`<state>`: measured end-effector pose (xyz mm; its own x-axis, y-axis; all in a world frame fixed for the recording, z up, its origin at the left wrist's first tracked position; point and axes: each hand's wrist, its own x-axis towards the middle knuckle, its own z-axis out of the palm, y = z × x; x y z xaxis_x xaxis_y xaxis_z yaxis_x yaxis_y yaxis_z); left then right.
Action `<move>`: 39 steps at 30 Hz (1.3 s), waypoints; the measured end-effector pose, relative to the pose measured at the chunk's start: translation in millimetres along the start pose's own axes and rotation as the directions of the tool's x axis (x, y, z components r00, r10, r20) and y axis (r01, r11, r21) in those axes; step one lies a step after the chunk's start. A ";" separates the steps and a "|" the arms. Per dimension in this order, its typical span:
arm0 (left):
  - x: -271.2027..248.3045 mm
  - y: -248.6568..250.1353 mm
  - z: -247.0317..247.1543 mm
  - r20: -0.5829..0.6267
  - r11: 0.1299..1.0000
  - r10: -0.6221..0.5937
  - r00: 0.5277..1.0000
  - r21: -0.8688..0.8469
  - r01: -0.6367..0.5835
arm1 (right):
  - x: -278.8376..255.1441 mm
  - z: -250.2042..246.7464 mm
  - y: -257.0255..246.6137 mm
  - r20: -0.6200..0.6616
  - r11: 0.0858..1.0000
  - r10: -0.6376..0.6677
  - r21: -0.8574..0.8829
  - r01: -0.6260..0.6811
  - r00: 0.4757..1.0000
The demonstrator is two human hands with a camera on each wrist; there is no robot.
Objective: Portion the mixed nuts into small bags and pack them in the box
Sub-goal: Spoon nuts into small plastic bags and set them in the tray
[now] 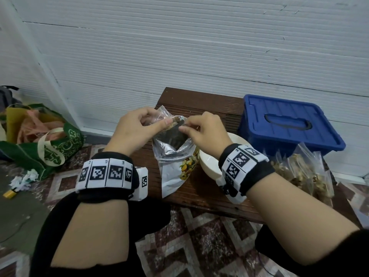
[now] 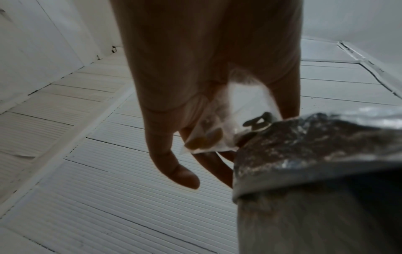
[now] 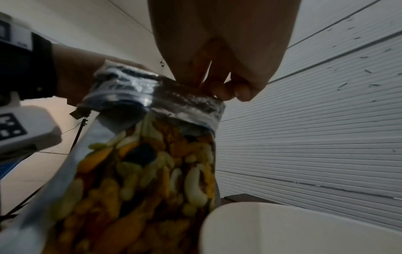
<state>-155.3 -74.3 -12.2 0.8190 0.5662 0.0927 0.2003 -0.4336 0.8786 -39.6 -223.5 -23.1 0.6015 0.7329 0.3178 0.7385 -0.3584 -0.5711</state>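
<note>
My left hand (image 1: 139,124) grips a small clear bag (image 1: 161,113) that holds a few nuts (image 2: 204,142). It is held just above the open mouth of the large foil nut bag (image 1: 175,156), which stands tilted on the wooden bench (image 1: 199,100). My right hand (image 1: 201,130) has thumb and fingers pinched together at the small bag's mouth, with brown nuts (image 1: 175,118) at the fingertips (image 3: 228,91). These hover right over the foil bag's rim (image 3: 174,96). The blue box (image 1: 289,124) sits at the right with its lid on.
A white bowl (image 1: 211,166) stands under my right wrist, against the foil bag. Several filled small bags (image 1: 303,170) lie at the bench's right front. A green shopping bag (image 1: 44,140) and crumpled paper sit on the floor to the left. A white wall runs close behind.
</note>
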 end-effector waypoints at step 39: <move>-8.2 5.6 -8.8 0.072 0.999 0.034 0.997 0.020 -0.036 | 31.5 -68.3 14.0 -0.398 0.794 0.560 0.510 -0.332 0.727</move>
<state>-165.7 -75.2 -3.9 0.8619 0.4992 0.0888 0.1814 -0.4672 0.8654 10.5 -245.0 30.6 0.9718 0.1024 0.2123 0.2310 -0.2331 -0.9446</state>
